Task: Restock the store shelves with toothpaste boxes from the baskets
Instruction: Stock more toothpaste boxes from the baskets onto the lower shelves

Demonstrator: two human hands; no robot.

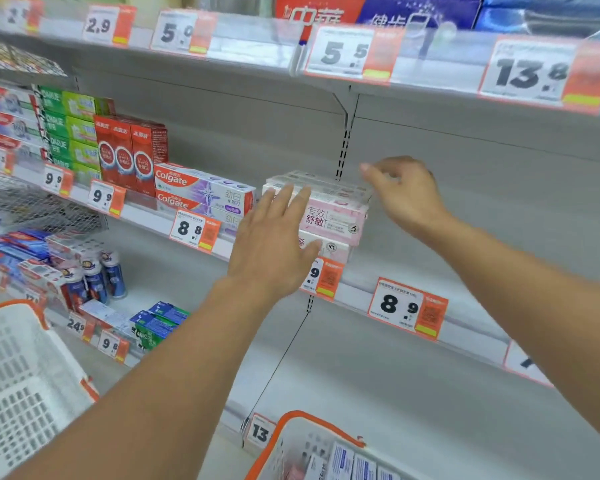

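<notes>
1. Nearest, a white orange-rimmed basket (284,441) holds toothpaste boxes (347,460).
2. Pink toothpaste boxes (329,216) sit stacked on the middle shelf (471,271).
3. Left hand (274,244), fingers straight, presses their front; right hand (402,192), loosely curled, hovers at their top.
4. Another white basket (18,372) stands left.

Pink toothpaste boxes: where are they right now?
Head view: pink toothpaste boxes stacked mid-shelf, right of the Colgate boxes, between left hand and right hand.
</notes>
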